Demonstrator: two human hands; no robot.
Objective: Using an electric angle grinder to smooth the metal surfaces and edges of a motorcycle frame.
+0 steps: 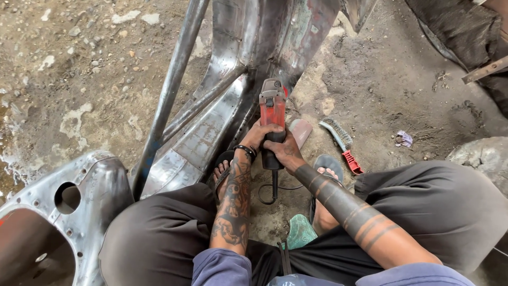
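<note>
A red and grey angle grinder (272, 108) points away from me, its head against a bare metal body panel (211, 132). My left hand (257, 136) wraps the grinder's body from the left, a black band on the wrist. My right hand (286, 151) grips the dark rear handle just behind it. The black power cord (272, 190) loops down between my knees. I am squatting, with my sandalled feet on either side of the tool.
A steel tube (169, 90) leans diagonally across the panel. A rounded metal part with a hole (69, 198) lies at lower left. A wire brush with a red handle (341, 143) rests on the dirt floor to the right. A rock (481, 156) sits at far right.
</note>
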